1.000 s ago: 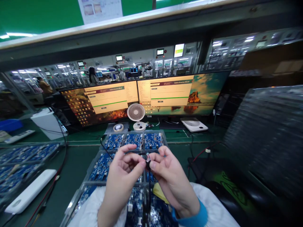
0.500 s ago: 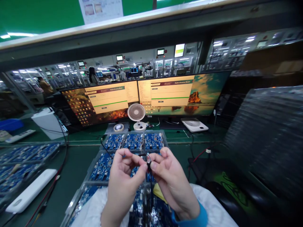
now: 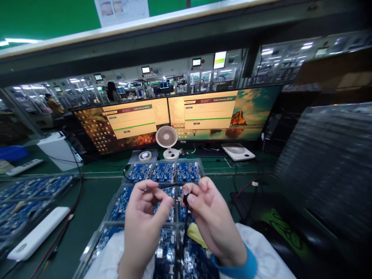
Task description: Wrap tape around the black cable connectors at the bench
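Above a tray of blue circuit boards, my right hand (image 3: 213, 211) pinches a black cable (image 3: 186, 223) between thumb and forefinger. Thin light-coloured wires show at the pinch, and the cable hangs down from there. Another stretch of black cable runs left behind the fingers of my left hand (image 3: 148, 217). The thumb and fingertips of that hand are drawn together, a little apart from the right hand; whatever they hold is too small to name. Under both hands lies the clear plastic tray (image 3: 109, 224) with its blue circuit boards (image 3: 139, 172).
Two monitors (image 3: 130, 124) stand behind a small white fan (image 3: 166, 137). At left are a second tray of boards (image 3: 37, 190), a long white device (image 3: 40, 232) and loose cables. A stack of clear plastic trays (image 3: 328, 162) rises at right, near a dark mat (image 3: 250, 205).
My left hand has moved left, away from the right hand, opening a gap between their fingertips. My right hand keeps its pinch on the cable and has shifted slightly right.
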`<state>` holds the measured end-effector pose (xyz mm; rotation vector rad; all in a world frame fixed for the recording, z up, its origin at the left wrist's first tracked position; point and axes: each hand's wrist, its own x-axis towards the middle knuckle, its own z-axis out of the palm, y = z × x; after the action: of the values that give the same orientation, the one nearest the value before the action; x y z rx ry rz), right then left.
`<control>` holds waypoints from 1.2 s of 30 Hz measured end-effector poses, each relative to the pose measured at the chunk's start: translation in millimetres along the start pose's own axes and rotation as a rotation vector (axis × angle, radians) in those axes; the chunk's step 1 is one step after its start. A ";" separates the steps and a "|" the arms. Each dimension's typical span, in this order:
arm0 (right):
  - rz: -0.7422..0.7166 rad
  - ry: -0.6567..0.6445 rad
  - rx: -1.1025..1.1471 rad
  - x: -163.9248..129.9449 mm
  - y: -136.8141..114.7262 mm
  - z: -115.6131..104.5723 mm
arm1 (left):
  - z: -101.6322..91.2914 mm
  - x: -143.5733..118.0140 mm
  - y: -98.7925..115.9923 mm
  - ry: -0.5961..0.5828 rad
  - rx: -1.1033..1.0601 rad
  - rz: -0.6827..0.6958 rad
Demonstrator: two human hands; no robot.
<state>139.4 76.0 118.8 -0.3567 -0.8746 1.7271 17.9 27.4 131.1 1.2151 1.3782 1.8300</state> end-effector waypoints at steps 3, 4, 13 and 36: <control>0.015 -0.020 -0.005 -2.1 0.4 0.3 | -6.5 7.5 -3.2 -0.046 0.046 -0.024; 0.014 -0.018 -0.011 -1.9 1.7 -0.3 | -7.0 8.8 -3.9 -0.065 0.056 -0.044; -0.267 0.038 -0.344 -4.4 22.3 -0.5 | 5.4 4.4 -0.3 -0.027 -0.045 -0.120; -0.183 0.019 -0.637 -10.1 14.8 3.7 | -6.8 13.0 -2.3 -0.066 -0.065 -0.067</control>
<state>130.2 63.7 108.9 -0.6856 -1.3917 1.2430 5.8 35.9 132.9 1.1711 1.2979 1.7596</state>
